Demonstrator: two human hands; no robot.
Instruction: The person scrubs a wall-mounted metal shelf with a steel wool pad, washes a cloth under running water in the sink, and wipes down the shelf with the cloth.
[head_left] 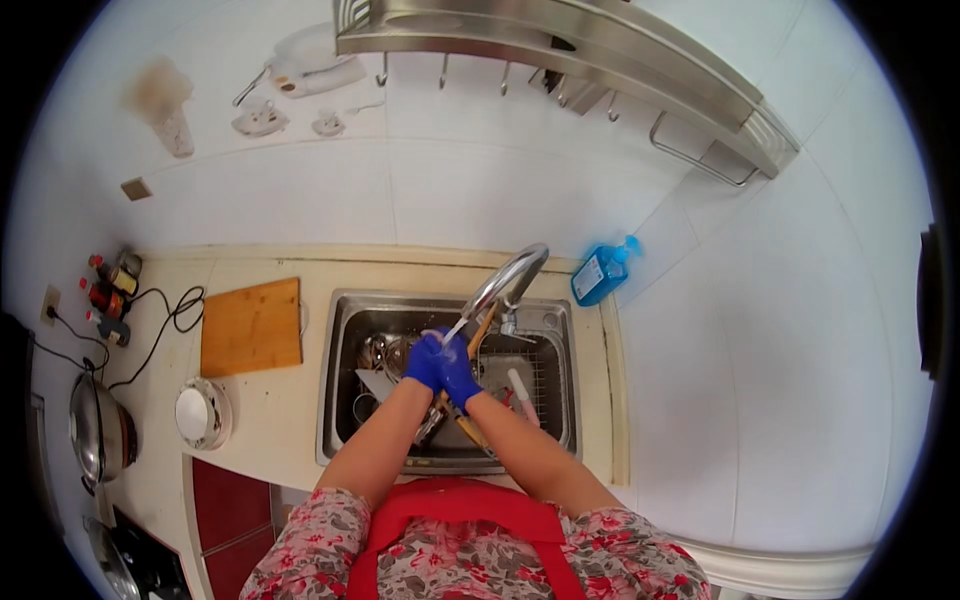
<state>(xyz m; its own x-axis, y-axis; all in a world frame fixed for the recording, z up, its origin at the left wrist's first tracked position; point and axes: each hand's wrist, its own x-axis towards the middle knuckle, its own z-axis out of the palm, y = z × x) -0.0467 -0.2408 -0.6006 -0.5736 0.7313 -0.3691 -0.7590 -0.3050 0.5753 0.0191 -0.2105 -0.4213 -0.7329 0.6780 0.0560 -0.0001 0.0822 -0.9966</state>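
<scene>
Both my hands wear blue gloves and are pressed together under the stream from the chrome faucet (520, 268), above the sink (338, 350). My left hand (423, 366) is closed, with a small pale edge showing at its fingertips; I cannot make out what it is. My right hand (459, 374) is closed against the left, and what lies between them is hidden. Beneath the hands, the sink holds metal utensils, long wooden handles (482, 332), a white-and-pink handled tool (522, 395) and a wire rack (550, 375).
A blue soap pump bottle (600, 274) stands at the sink's back right corner. To the left are a wooden cutting board (252, 328), stacked white bowls (202, 413), sauce bottles (105, 298), a black cord and a wok (98, 430). A metal shelf with hooks (560, 45) hangs above.
</scene>
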